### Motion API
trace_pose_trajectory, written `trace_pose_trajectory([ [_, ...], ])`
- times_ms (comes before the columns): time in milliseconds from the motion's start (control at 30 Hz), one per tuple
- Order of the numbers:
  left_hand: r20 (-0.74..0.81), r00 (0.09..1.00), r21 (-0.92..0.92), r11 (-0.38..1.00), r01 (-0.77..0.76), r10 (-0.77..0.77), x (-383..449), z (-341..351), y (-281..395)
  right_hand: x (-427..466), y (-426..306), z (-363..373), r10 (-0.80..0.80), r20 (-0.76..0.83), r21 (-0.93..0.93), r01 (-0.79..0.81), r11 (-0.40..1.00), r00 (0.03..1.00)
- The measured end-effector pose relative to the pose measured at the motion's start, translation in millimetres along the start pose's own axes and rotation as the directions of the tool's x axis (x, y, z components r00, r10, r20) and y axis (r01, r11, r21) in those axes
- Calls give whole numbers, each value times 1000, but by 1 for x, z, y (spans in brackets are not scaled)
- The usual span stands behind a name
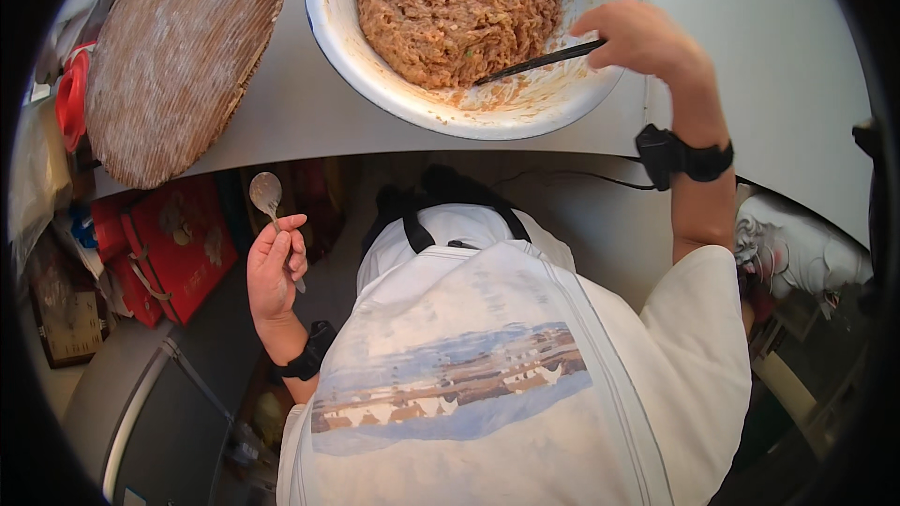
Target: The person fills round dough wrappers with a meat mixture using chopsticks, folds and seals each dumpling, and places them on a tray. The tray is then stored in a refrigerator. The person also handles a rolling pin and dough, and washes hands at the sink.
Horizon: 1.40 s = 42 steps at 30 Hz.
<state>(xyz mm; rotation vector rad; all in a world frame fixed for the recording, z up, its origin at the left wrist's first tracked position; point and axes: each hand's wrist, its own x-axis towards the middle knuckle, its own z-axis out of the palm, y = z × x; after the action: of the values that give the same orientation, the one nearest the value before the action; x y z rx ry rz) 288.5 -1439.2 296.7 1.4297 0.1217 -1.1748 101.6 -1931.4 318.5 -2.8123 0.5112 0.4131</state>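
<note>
Between the fingers of my left hand (275,260) is a metal spoon (266,191), held bowl up in front of the table's edge. The spoon's bowl looks smeared with residue. My right hand (638,39) reaches over the rim of a large white enamel basin (492,128) and grips dark chopsticks (538,62). Their tips touch the lower edge of a big mound of minced meat filling (457,7), flecked with bits of green. Smears of filling coat the basin's inner wall near the chopsticks. The mound's far side is cut off by the picture's top.
A round board (186,49) with a pale, floury surface lies left of the basin, reaching the edge of the white table (295,133). Beside it is a red plastic item (72,98). Red boxes (179,246) stand below on the left. A dark cable (598,177) runs under the table.
</note>
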Motion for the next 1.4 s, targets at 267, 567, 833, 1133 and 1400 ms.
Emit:
trace_pose_trajectory([
  [267,2,999,51,998,-44,44,-7,37,16,5,12,-9,65,-125,793,60,606,990],
  [567,72,997,258,966,-34,16,2,60,65,-27,-29,8,169,-40,978,4,208,985],
  [833,328,945,223,971,-82,4,47,38,114,-32,-74,-6,414,145,926,-270,262,899],
  [1133,369,929,238,969,-70,-24,71,35,131,-44,-73,-18,494,197,855,-395,336,847],
  [1400,314,949,213,975,-59,-12,73,53,116,-43,-54,-44,391,233,833,-390,391,890],
])
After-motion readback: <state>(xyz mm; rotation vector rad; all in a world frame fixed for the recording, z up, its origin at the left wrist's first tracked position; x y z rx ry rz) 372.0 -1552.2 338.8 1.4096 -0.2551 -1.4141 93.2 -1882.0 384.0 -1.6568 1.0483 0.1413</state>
